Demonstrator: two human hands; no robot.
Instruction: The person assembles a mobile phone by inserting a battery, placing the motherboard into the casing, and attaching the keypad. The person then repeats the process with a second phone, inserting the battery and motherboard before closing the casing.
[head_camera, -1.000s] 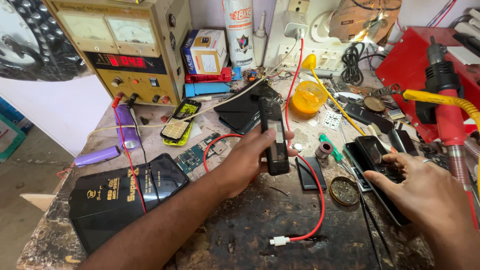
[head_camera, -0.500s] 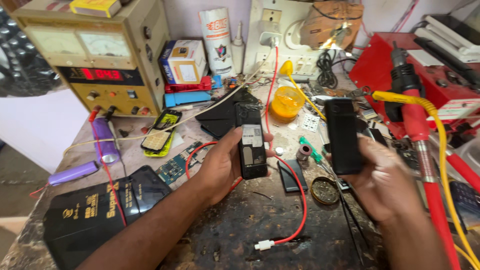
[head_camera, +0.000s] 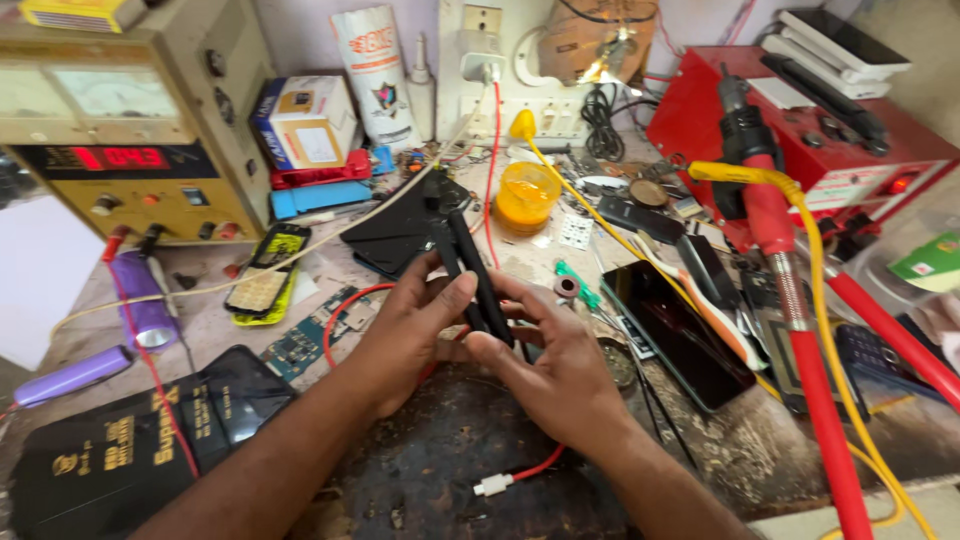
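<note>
We cannot see the lower end of the black phone (head_camera: 470, 270); fingers of left hand (head_camera: 415, 330) and right hand (head_camera: 560, 375) cover it. Red cable (head_camera: 345, 310) vanishes beneath both hands. Power supply (head_camera: 120, 130) cut off at left edge.

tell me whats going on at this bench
A person holds a slim black phone edge-on in both hands, the left hand and the right hand gripping it from either side above a cluttered repair bench. A red cable lies under the hands, and a yellow cup sits behind.
</note>
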